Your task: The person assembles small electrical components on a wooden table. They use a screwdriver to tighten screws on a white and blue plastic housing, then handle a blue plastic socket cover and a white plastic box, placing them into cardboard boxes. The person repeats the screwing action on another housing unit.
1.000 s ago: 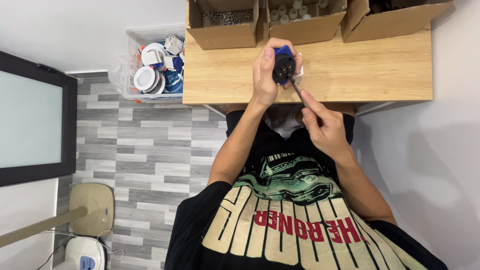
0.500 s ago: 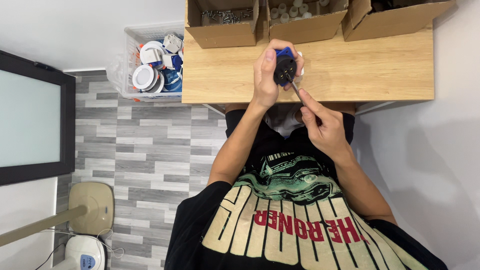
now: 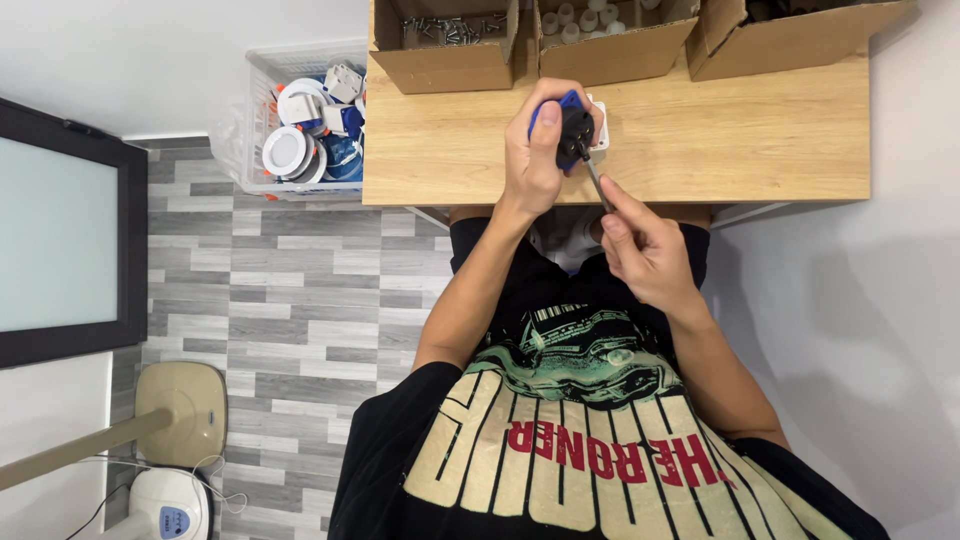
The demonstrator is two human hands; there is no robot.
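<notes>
Two hands busy: our right hand (image 3: 645,245) pinches a thin screwdriver (image 3: 594,180), tip on the blue-black plug (image 3: 570,130) that our left hand (image 3: 535,150) grips above the wooden worktop (image 3: 760,130). Beyond sit three cardboard boxes (image 3: 445,45); a clear bin of parts (image 3: 305,125) sits left of the worktop.

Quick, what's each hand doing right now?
Left hand: shut on the round blue-and-black plastic plug.
Right hand: shut on the thin metal screwdriver.
</notes>
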